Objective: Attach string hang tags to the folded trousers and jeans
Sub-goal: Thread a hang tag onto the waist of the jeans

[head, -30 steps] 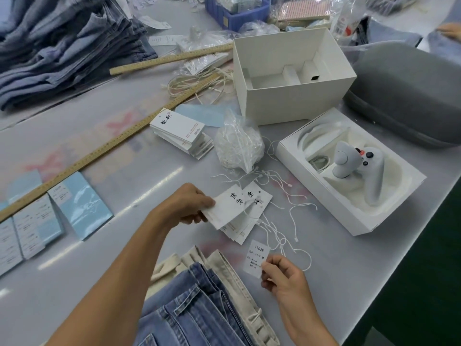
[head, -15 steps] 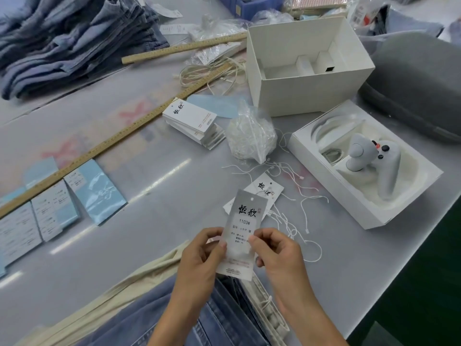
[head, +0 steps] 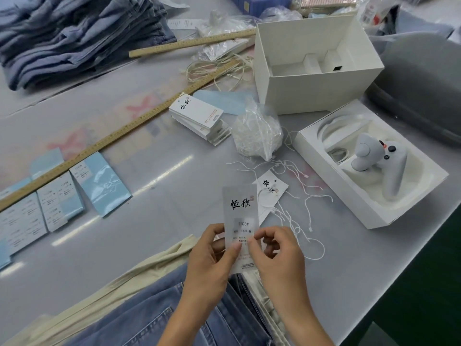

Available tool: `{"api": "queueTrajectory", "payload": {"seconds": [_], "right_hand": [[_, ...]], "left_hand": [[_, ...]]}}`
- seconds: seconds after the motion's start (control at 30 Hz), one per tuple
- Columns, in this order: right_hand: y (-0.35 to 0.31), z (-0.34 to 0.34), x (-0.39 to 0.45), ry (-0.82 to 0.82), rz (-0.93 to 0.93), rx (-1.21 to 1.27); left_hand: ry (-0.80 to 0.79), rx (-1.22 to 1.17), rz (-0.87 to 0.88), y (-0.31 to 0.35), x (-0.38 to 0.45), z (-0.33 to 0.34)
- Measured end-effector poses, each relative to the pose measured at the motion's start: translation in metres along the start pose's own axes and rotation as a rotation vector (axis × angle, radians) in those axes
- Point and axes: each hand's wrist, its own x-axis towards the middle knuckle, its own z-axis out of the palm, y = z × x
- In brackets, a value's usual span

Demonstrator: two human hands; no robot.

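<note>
Size sticker now stuck onto the hang tag (head: 239, 216); left hand (head: 212, 255) and right hand (head: 272, 255) fingers both pinch it. String next.

two hands: left hand (head: 209, 255), right hand (head: 277, 255), one hang tag (head: 239, 208) held between them. one more loose tag (head: 270, 187) on the table, one stack of tags (head: 199, 118). two wooden rulers: long ruler (head: 119, 136), short ruler (head: 192, 43). two white boxes: open box (head: 311, 88), tray box (head: 324, 168). one bag of strings (head: 257, 133). one controller (head: 381, 158). loose strings (head: 294, 213), too tangled to count.
</note>
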Motion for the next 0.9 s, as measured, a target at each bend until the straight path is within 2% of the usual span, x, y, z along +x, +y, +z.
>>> {"api": "queueTrajectory", "payload": {"seconds": [0.1,0.2,0.27,0.37,0.4,0.5,0.7,0.73,0.77,0.9], "right_hand": [[-0.002,0.002,0.001,-0.022,0.098,0.160],[-0.003,-0.005,0.011,-0.167,0.226,0.435],[-0.006,-0.009,0.012,-0.256,0.168,0.388],[-0.005,-0.011,0.008,-0.252,0.046,0.220],[-0.003,-0.010,0.006,-0.262,0.023,0.209],[-0.003,-0.007,-0.005,-0.424,0.081,0.337],[0.003,-0.011,-0.006,-0.715,0.053,0.212],[0.004,-0.011,0.002,-0.685,0.041,0.182],[0.007,-0.011,0.014,-0.586,0.036,0.148],[0.027,-0.006,0.081,-0.011,-0.107,-0.173]], "left_hand": [[0.037,-0.019,0.003,0.001,-0.001,0.000],[0.005,-0.037,-0.028,0.002,-0.004,-0.005],[-0.061,-0.020,-0.055,0.002,-0.006,-0.006],[-0.100,-0.065,-0.093,0.005,-0.007,-0.004],[-0.067,-0.090,-0.089,0.006,-0.006,-0.003],[0.112,-0.134,-0.073,0.004,-0.002,-0.002],[0.323,-0.089,-0.046,-0.011,-0.001,-0.009],[0.352,-0.087,-0.055,-0.012,0.000,-0.012],[0.370,-0.087,-0.070,-0.013,0.000,-0.016],[0.348,-0.024,-0.101,-0.019,0.000,-0.025]]}}
